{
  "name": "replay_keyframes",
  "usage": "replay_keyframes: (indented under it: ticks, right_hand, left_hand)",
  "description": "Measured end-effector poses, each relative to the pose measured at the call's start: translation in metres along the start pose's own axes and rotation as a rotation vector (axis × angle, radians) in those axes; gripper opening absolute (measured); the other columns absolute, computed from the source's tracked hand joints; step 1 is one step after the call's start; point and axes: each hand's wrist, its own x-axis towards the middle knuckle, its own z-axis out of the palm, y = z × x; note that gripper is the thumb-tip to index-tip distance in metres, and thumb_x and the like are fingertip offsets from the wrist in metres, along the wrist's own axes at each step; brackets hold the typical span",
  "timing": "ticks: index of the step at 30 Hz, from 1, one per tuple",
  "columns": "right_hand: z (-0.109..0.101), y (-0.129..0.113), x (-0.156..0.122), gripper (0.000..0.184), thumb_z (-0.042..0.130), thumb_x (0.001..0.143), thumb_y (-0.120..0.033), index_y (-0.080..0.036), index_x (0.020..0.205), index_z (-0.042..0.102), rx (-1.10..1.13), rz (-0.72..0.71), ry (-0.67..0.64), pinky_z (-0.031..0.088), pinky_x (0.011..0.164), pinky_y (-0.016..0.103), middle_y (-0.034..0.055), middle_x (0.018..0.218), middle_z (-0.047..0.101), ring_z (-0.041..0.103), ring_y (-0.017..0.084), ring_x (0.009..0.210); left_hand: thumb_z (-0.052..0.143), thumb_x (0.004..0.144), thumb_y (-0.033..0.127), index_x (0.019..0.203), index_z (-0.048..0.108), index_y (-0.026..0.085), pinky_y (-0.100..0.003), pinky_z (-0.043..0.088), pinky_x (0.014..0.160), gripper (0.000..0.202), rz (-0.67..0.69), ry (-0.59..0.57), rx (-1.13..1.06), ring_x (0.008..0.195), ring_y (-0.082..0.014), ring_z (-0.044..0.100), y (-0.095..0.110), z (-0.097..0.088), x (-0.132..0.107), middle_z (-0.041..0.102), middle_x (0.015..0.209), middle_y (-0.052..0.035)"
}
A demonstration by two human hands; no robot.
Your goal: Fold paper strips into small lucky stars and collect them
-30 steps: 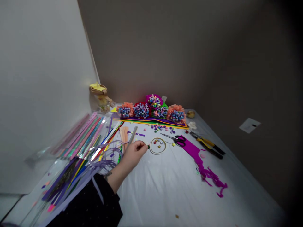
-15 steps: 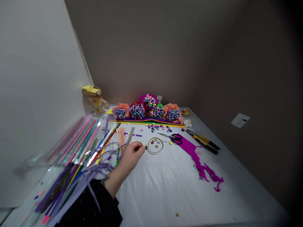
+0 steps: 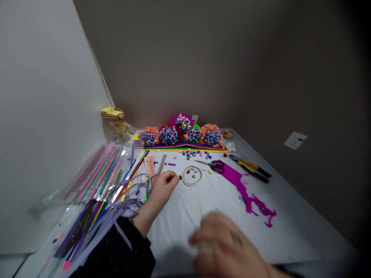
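Note:
My left hand is closed, its thumb and forefinger pinching a tiny dark green piece, perhaps a folded paper star. Just right of these fingertips lies a pale ring with several small gold, silver and red stars inside it. My right hand is low in the view, over the near part of the table. Motion smears its fingers, so I cannot see whether they hold anything. A grey strip lies just beyond my left hand.
Scissors, magenta crepe paper and yellow-black pliers lie to the right. Lilac ribbons and packs of paper strips cover the left. Flower-like bunches of stars stand at the back.
My right hand has come into view from the bottom right. My left hand keeps its pinch on the small green piece and has barely moved. The view has shifted slightly.

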Motion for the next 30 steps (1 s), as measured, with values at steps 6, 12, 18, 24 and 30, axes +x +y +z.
replay_keyframes:
  ticks: [6,12,18,24,30]
  right_hand:
    - [0.024,0.110,0.056,0.008,0.053,0.076,-0.027,-0.020,0.079,0.053,0.293,0.529,0.142,0.043,0.058,0.027,0.0000,0.071,0.055,0.052,0.015,0.064]
    - [0.056,0.140,0.038,0.014,0.054,0.074,-0.032,-0.019,0.080,0.053,0.506,0.634,0.155,0.038,0.052,0.024,-0.0022,0.067,0.051,0.046,0.013,0.058]
    - [0.059,0.138,0.031,0.014,0.054,0.072,-0.032,-0.019,0.075,0.048,0.462,0.688,0.068,0.034,0.052,0.024,-0.0040,0.062,0.045,0.041,0.012,0.056]
    - [0.060,0.144,0.031,0.014,0.053,0.072,-0.031,-0.019,0.071,0.046,0.512,0.704,0.064,0.029,0.049,0.023,-0.0048,0.060,0.041,0.037,0.011,0.054]
    - [0.056,0.143,0.031,0.010,0.051,0.071,-0.028,-0.020,0.071,0.046,0.608,0.779,0.039,0.024,0.044,0.021,-0.0069,0.054,0.040,0.032,0.009,0.045]
  left_hand:
    - [0.057,0.072,0.032,0.062,0.053,0.017,-0.022,0.034,0.057,0.019,0.072,-0.012,0.024,0.058,-0.0113,0.043,-0.002,0.000,0.001,0.047,0.058,0.0044]
    - [0.058,0.074,0.031,0.065,0.054,0.016,-0.023,0.035,0.058,0.017,0.065,0.024,0.036,0.058,-0.0111,0.043,-0.008,0.003,0.002,0.048,0.060,0.0042]
    - [0.054,0.076,0.028,0.067,0.052,0.017,-0.023,0.037,0.058,0.015,0.077,0.014,0.038,0.061,-0.0118,0.046,-0.011,0.016,-0.001,0.049,0.062,0.0037]
    - [0.055,0.077,0.029,0.068,0.052,0.017,-0.023,0.038,0.060,0.016,0.062,-0.024,0.036,0.064,-0.0119,0.047,-0.015,0.017,-0.001,0.050,0.064,0.0034]
    - [0.052,0.080,0.034,0.071,0.053,0.017,-0.021,0.033,0.052,0.020,-0.020,-0.103,-0.054,0.054,-0.0091,0.039,-0.014,0.013,0.000,0.045,0.057,0.0049]
